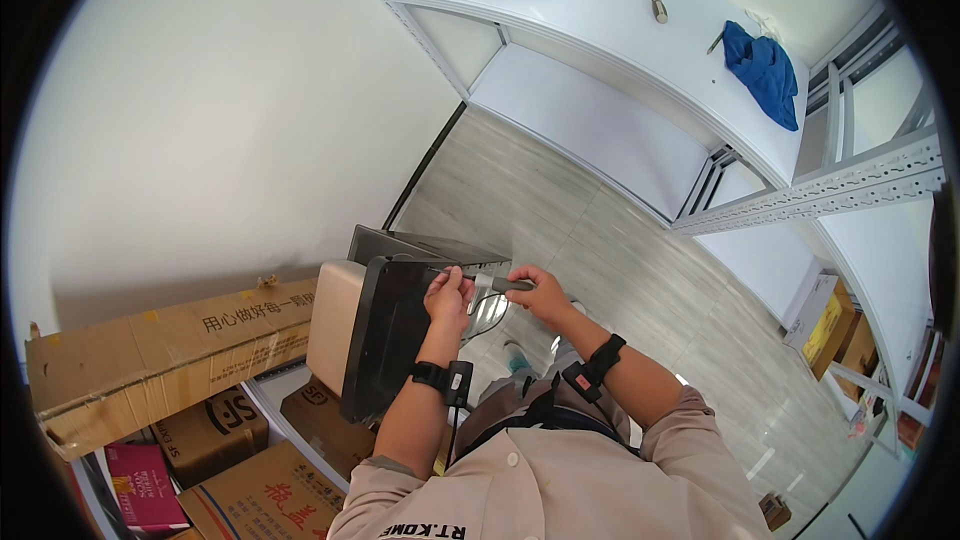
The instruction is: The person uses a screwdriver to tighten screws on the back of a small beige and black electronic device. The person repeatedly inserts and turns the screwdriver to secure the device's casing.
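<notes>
Your left hand [449,296] is closed, pinching the top front edge of the black, box-shaped appliance with a dark glass door [392,335], which stands open on the beige unit [334,320] above the brown cardboard cartons [160,360]. Your right hand [540,292] is wrapped around the dark handle of a slim metal tool [495,285], its tip at that same top edge, just right of your left fingers. Whether the tip is seated in anything cannot be told. Risk, as judged: the tip could slip off the edge toward your left fingers, because both hands crowd one spot. The appliance also overhangs the cartons; a hard push could tip it toward the grey tiled floor [600,240].
</notes>
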The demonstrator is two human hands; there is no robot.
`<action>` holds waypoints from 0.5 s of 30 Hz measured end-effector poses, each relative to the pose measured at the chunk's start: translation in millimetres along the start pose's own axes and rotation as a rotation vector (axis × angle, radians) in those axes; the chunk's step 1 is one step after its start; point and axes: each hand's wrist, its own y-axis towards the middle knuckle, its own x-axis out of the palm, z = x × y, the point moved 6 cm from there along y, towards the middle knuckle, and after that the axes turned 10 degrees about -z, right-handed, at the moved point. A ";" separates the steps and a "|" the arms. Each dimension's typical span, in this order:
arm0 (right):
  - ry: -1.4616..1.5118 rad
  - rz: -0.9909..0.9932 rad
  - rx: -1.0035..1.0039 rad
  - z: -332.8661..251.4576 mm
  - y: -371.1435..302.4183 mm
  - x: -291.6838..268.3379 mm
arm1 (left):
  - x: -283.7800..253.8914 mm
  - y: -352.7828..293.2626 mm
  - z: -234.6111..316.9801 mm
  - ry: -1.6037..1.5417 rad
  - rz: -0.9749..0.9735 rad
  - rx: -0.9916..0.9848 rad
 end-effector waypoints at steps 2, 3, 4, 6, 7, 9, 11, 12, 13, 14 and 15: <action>0.041 0.018 -0.011 -2.2 -0.1 0.8 | -0.2 1.8 -0.7 0.002 0.008 0.003; 0.071 0.033 -0.020 -3.4 -0.2 0.8 | -0.1 2.8 -0.9 0.003 0.011 0.004; 0.100 0.047 -0.028 -4.8 -0.6 0.9 | -0.3 4.3 -1.4 -0.003 0.010 0.009; 0.131 0.064 0.034 -3.1 -0.1 0.7 | -0.6 7.0 -2.2 -0.016 0.007 0.020; 0.147 0.073 0.063 -1.8 0.6 0.0 | -0.9 7.9 -2.8 -0.014 -0.001 0.019; 0.146 0.088 0.124 2.0 1.7 -1.6 | -1.9 8.8 -4.1 -0.013 -0.017 0.019; 0.133 0.082 0.150 5.0 2.3 -3.5 | 2.1 4.8 -1.9 -0.018 -0.009 0.027; 0.120 0.068 0.144 5.2 2.5 -4.3 | 4.1 2.7 -0.7 -0.021 -0.004 0.032; 0.106 0.053 0.139 4.4 2.6 -3.8 | 4.9 1.6 0.0 -0.028 -0.003 0.035; 0.098 0.051 0.133 3.8 2.7 -3.6 | 5.7 0.4 0.9 -0.035 -0.001 0.038; 0.090 0.050 0.127 3.1 2.7 -3.4 | 6.4 -0.8 1.8 -0.043 0.000 0.041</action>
